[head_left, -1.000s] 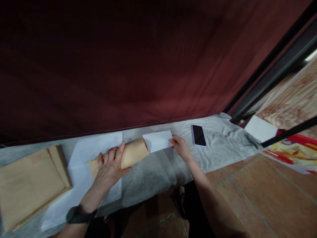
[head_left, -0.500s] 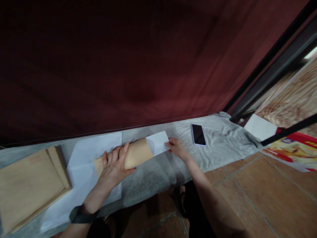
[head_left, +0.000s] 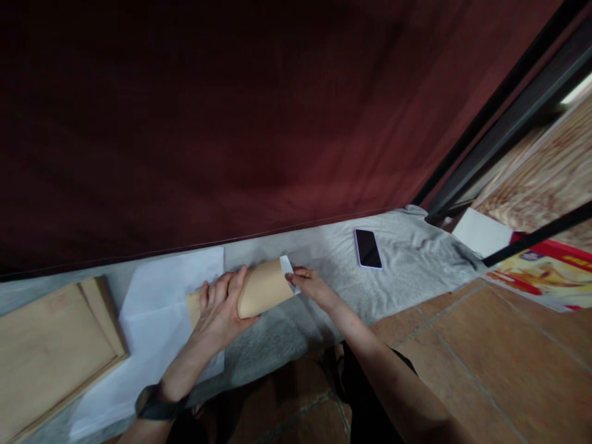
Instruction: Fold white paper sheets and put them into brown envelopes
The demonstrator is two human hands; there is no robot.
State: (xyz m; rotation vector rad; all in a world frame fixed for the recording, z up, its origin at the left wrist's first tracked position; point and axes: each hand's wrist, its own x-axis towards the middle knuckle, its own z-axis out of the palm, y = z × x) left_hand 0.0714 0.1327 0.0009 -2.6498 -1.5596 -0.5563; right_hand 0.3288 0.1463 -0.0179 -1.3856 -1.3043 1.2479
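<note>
A small tan envelope lies bowed on the grey cloth, gripped across its left part by my left hand, fingers over the far edge and thumb at the near one. From its right end sticks out a short strip of white folded paper. My right hand pinches the outer end of that paper close to the envelope's mouth. White sheets lie beneath and left of my left hand. Whatever part of the paper is inside the envelope is hidden.
A stack of large brown envelopes rests at the left. On the grey cloth to the right lies a phone. A dark red curtain rises behind. A red and yellow box is at the far right, above the tiled floor.
My right hand has moved left, and the white paper has slid mostly into the envelope. Far less of it shows. My left hand keeps its hold on the envelope.
</note>
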